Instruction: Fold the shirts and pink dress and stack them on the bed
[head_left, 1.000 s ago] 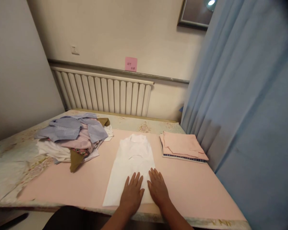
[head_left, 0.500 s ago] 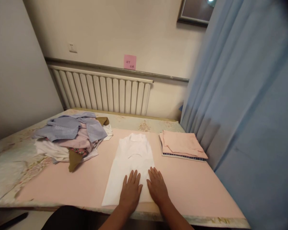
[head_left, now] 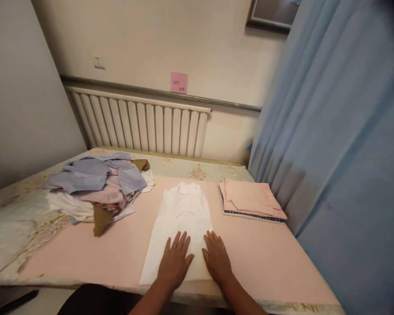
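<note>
A white shirt [head_left: 180, 214] lies folded into a long narrow strip on the pink cloth [head_left: 95, 249], collar away from me. My left hand [head_left: 174, 261] rests flat on its near end, fingers stretched out. My right hand [head_left: 217, 258] lies flat beside it on the shirt's right edge, fingers also spread. Neither hand holds anything.
A heap of unfolded clothes [head_left: 96, 186], blue, pink, white and olive, sits at the left. A folded stack with a pink top [head_left: 251, 200] lies at the right. A blue curtain [head_left: 341, 153] hangs close on the right. A radiator [head_left: 138, 124] runs along the back wall.
My left hand has slid slightly to the left on the shirt. The view has shifted a little.
</note>
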`<state>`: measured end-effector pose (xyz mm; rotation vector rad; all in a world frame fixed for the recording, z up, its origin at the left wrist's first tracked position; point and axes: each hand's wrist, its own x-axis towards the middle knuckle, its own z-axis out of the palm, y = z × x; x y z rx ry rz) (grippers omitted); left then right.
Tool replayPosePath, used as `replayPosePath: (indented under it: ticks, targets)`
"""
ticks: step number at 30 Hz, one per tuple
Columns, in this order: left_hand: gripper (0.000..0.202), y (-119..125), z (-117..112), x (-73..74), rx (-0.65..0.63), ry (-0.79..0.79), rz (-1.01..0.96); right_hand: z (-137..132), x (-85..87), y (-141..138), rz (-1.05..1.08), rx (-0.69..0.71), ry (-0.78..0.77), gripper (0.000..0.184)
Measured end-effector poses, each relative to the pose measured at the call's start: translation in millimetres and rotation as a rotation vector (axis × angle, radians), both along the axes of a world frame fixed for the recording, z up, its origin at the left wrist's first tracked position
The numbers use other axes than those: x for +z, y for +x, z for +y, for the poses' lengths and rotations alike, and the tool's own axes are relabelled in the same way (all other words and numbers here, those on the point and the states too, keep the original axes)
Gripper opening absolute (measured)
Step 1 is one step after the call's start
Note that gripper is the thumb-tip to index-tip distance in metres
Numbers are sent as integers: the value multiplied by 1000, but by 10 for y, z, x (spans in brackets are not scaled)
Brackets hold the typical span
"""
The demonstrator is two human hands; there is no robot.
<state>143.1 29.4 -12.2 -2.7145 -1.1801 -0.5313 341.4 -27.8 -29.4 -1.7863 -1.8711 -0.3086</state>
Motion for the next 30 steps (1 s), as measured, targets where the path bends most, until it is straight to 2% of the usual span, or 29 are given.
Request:
replayPosePath:
  ticks: [2, 5, 8, 11, 14, 18, 21, 24, 27, 30]
  targets:
    - [52, -44, 7, 16, -9, 0, -7, 43, 53, 21, 27, -2, 55, 34]
    - [50, -57, 3, 18, 5, 0, -12, 230, 289, -10, 158, -77, 82, 26]
    - [49, -41, -2, 19, 11, -2, -8, 561, 591, -98, 279, -134, -7, 24]
    - [49, -33, -1, 28, 10, -6, -1, 937, 762, -170, 310, -168, -37, 23]
    - [49, -36, 2, 27, 11, -8, -8, 1243, 753, -196, 321, -201, -69, 21]
    - [49, -35, 10, 2, 10, -7, -22, 1475, 625, -198, 345, -229, -160, 9]
    - [50, -29, 17, -10, 12, -6, -19, 1544, 545, -200, 381, -242, -219, 5]
    - [49, -29, 23, -10, 9, 3, -18, 1573, 502, -200, 445, -246, -243, 11]
    - [49, -35, 27, -12, 6, 9, -25, 1595, 488, -170, 556, -251, -248, 17]
    - [49, -35, 31, -13, 3, 15, -41, 1607, 493, -107, 703, -230, -247, 15]
